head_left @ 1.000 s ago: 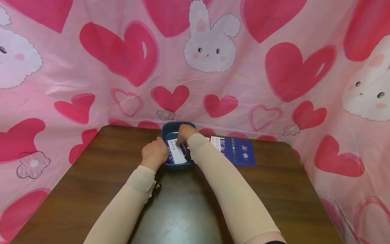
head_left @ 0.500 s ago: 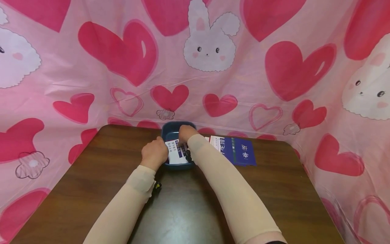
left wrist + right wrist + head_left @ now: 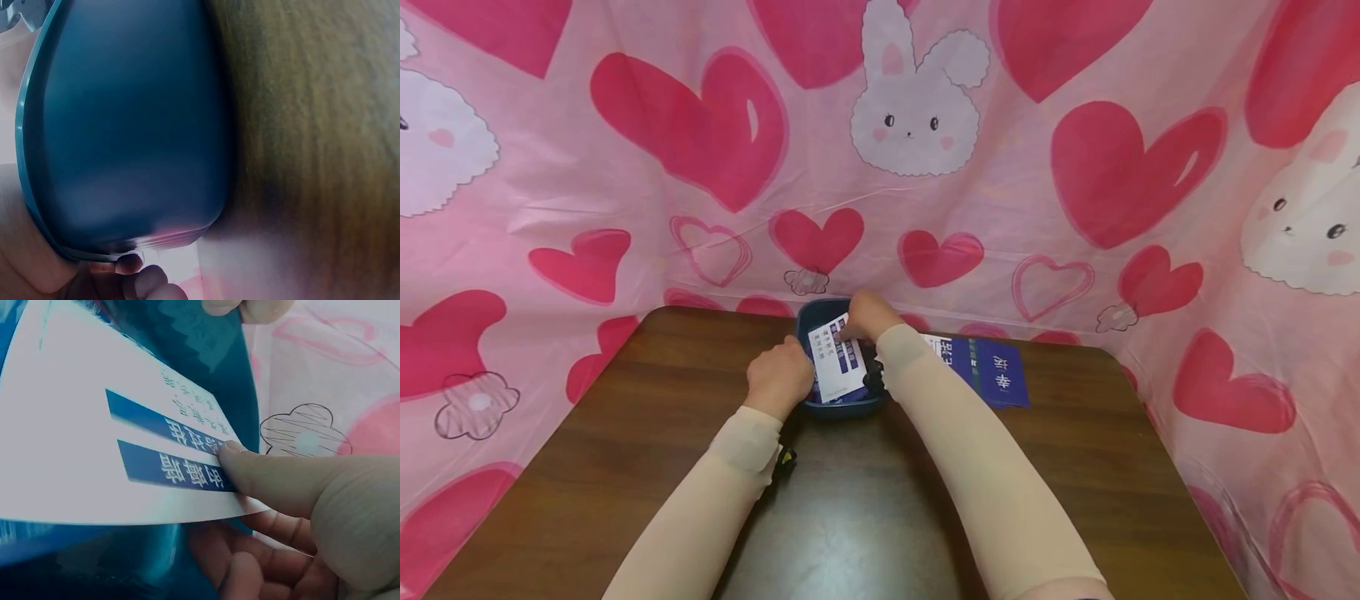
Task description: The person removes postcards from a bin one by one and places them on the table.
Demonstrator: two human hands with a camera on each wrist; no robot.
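A dark blue plastic basin (image 3: 807,315) stands near the table's far edge. My left hand (image 3: 780,377) grips its left rim; curled fingers show past the basin wall (image 3: 125,125) in the left wrist view. Over the basin, my right hand (image 3: 869,317) pinches a white printed card (image 3: 831,371) with blue bands by one edge. The right wrist view has the thumb on top of the card (image 3: 69,444) and the other fingers beneath. Fingertips of the left hand (image 3: 247,307) show at the basin's wall there. Dark blue printed pieces lie under the card, mostly hidden.
Several blue and white printed cards (image 3: 992,371) lie overlapping on the brown wooden table (image 3: 1075,467), right of the basin and partly behind the right forearm. A pink cloth (image 3: 820,192) with hearts and rabbits hangs behind the table and at both sides.
My right hand has shifted slightly right and away with the white card, which now shows more of its face and slants over the basin. The left hand has stayed on the rim.
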